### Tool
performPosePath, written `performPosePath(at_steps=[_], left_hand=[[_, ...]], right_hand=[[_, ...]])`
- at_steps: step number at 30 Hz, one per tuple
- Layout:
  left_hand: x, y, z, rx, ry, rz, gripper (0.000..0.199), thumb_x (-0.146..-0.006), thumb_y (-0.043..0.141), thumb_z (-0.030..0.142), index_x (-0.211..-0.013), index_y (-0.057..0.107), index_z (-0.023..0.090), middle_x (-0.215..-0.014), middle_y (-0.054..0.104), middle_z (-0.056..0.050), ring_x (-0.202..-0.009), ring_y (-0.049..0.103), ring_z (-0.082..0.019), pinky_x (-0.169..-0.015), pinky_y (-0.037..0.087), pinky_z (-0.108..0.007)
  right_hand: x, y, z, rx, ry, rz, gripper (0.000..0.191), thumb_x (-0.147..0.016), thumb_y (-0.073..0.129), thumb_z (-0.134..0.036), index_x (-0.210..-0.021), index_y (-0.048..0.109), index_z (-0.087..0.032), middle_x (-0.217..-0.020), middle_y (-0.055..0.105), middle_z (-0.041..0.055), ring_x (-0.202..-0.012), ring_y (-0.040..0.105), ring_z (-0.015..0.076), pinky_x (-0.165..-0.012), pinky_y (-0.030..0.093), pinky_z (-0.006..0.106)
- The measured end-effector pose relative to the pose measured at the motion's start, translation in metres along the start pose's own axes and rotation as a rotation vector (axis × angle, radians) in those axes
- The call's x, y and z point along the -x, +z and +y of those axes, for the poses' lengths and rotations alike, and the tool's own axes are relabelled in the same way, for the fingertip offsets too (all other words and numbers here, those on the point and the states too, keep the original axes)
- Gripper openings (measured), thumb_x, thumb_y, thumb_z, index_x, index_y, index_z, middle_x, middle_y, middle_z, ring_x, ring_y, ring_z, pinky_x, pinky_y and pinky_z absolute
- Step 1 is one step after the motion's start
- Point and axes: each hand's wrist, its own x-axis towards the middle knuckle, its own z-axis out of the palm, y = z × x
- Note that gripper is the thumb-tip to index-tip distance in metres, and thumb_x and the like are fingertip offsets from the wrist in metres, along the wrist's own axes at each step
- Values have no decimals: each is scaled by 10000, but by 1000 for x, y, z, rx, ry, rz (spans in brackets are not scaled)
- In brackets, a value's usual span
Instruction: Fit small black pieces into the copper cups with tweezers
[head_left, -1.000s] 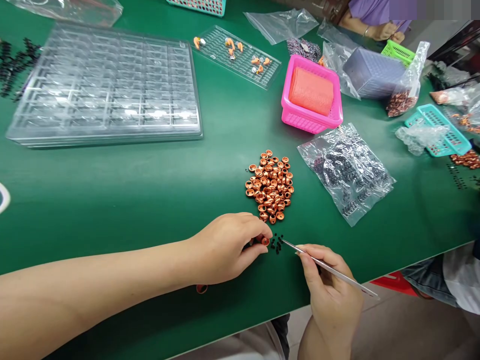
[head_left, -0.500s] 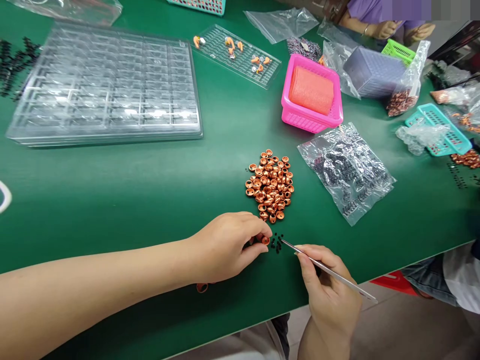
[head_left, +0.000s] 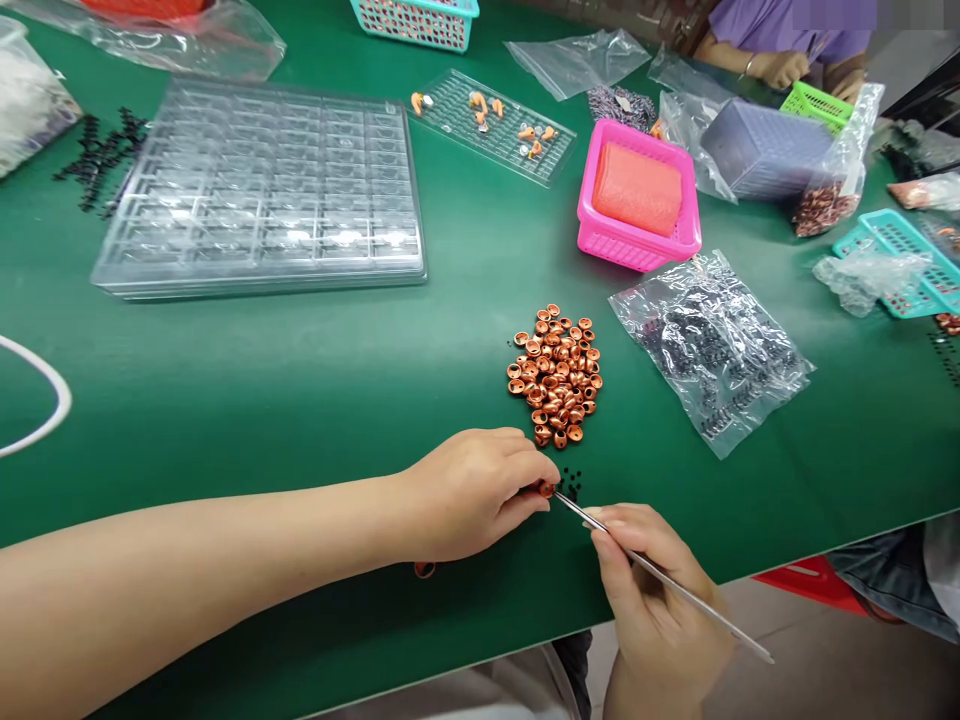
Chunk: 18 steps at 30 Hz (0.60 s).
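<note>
Between the thumb and fingers of my left hand (head_left: 480,492) is a small copper-coloured cup-shaped piece (head_left: 547,490), its hollow side facing right. My right hand (head_left: 660,590) is closed around metal tweezers (head_left: 675,588), whose tips reach the held piece. Whether a black bit sits in the tips is too small to tell. Tiny black bits (head_left: 573,481) lie scattered just right of the left fingers. Beyond them is a heap of similar copper-coloured pieces (head_left: 556,380). Another copper-coloured piece (head_left: 424,569) lies under my left wrist, partly hidden.
A clear compartment tray (head_left: 262,190) stands at the left. Behind the heap are a pink basket (head_left: 637,258) with an orange-red foam roll and a clear bag of black parts (head_left: 712,350). A ribbed sheet (head_left: 487,130) holds small orange pieces. Across the table, a person (head_left: 787,50) works.
The tweezers' tips have moved left from the black bits to the copper-coloured piece in my left hand. The camera view has shifted, so the table's contents appear farther right.
</note>
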Motion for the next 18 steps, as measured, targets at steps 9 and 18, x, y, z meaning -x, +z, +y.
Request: performPosePath(at_steps=[9,18], left_hand=[[1,2,-2,22,27,19,86,-901,607,149,-964,663,130,-824,678,-39,-757,588,-162,-671,468,-253],[0,4,-4,35,39,34,103,-899,612,147,-977,672,114,-819,678,-50,-752,590,-167,-675,478,-261]], right_hand=[[-6,-2,6,-4,-132,-73,263,-819,626,-10,-976,645,-220,-924,720,18,-867,680,186,-764,557,372],[-6,0,6,10,-162,-95,272,-808,629,11,-982,646,-198,-943,719,32,-875,679,186,-768,561,377]])
